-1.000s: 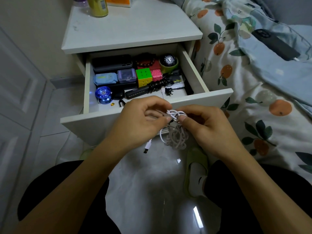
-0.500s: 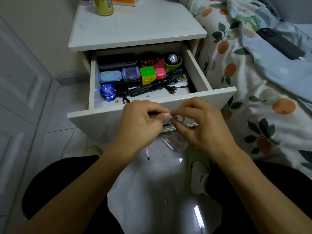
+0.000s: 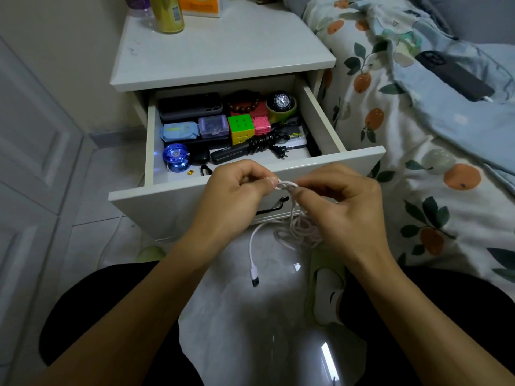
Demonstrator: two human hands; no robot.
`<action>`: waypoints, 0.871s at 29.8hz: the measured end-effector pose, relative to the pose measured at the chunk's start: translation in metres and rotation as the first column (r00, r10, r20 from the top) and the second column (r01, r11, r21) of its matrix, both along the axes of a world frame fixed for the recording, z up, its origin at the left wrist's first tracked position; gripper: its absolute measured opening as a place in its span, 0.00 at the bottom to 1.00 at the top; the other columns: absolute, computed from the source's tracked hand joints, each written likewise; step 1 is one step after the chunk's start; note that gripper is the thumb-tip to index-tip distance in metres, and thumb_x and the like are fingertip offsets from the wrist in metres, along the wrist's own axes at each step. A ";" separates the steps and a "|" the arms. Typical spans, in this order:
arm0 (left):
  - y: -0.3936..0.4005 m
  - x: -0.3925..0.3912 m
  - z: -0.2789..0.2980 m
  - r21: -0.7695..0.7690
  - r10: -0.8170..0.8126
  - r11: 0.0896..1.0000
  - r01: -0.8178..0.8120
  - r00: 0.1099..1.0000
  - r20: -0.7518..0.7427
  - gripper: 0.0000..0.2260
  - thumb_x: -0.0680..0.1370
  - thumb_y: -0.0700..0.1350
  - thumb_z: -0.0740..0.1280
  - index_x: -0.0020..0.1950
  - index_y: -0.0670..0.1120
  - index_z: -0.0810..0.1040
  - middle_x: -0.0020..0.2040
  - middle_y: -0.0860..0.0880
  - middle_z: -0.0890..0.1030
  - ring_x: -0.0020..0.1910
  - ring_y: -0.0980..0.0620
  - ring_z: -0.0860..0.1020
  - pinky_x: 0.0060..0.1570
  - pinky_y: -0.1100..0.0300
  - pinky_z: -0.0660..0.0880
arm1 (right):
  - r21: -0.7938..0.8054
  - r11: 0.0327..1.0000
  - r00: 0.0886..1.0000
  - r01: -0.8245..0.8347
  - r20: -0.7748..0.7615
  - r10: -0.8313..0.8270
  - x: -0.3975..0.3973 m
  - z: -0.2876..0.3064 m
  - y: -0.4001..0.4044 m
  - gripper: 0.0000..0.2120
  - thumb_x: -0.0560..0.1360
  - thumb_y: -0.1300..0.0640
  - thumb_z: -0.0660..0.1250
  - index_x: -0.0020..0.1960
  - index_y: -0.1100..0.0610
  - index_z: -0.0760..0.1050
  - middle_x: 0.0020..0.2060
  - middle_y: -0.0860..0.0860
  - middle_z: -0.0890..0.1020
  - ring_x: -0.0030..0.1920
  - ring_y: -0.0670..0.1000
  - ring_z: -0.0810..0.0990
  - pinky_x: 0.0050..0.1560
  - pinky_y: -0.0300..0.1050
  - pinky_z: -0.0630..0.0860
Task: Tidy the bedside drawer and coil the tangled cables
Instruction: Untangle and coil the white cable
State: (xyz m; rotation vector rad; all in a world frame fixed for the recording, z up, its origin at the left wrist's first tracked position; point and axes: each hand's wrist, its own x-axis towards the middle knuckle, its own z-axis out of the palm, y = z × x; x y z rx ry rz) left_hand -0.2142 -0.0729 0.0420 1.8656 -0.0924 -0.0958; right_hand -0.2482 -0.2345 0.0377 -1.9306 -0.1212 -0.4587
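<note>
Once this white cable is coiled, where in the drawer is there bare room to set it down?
Bare floor shows in the drawer along its front edge, right of the black clip and ahead of the black coiled cord. A narrow strip runs by the left wall beside the blue yo-yo. The back rows, from the phone case to the watch, are packed.

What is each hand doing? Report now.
Left hand: pinches the tangled white charging cable.
Right hand: pinches the same cable.

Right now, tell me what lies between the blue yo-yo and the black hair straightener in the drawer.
In the head view, a small black case sits between the blue yo-yo and the black hair straightener.
</note>
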 end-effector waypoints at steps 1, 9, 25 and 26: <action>-0.001 0.000 0.000 0.000 -0.026 1.000 0.026 1.000 -0.014 0.06 0.78 0.43 0.68 0.42 0.50 0.81 0.33 0.58 0.82 0.31 0.64 0.76 0.32 0.73 0.69 | 0.094 0.996 0.999 0.005 -0.049 0.000 0.001 0.002 -0.001 0.08 0.71 0.65 0.74 0.41 0.52 0.85 0.36 0.47 0.83 0.38 0.47 0.81 0.39 0.38 0.78; -0.004 -0.002 0.002 0.176 -0.137 0.979 0.104 0.973 0.186 0.03 0.80 0.42 0.66 0.46 0.48 0.77 0.36 0.50 0.81 0.35 0.55 0.80 0.39 0.56 0.80 | -0.415 0.905 0.996 -0.093 -0.025 0.091 0.012 0.001 -0.010 0.07 0.73 0.54 0.74 0.51 0.53 0.84 0.41 0.47 0.81 0.35 0.47 0.79 0.37 0.46 0.77; 0.024 0.032 0.007 0.046 0.070 0.996 -0.081 0.978 0.197 0.06 0.81 0.41 0.63 0.45 0.47 0.76 0.34 0.55 0.82 0.31 0.61 0.79 0.29 0.70 0.73 | -0.532 0.830 0.982 -0.167 -0.014 0.189 0.073 0.029 0.029 0.09 0.75 0.55 0.69 0.54 0.51 0.84 0.45 0.50 0.83 0.43 0.51 0.80 0.45 0.53 0.77; 0.026 0.038 0.009 0.044 0.079 0.995 -0.090 0.977 0.196 0.07 0.81 0.40 0.63 0.44 0.47 0.76 0.33 0.55 0.82 0.30 0.61 0.78 0.29 0.69 0.73 | -0.572 0.804 0.976 -0.160 0.029 0.214 0.079 0.031 0.032 0.09 0.75 0.56 0.68 0.52 0.52 0.84 0.45 0.52 0.83 0.44 0.54 0.80 0.44 0.54 0.77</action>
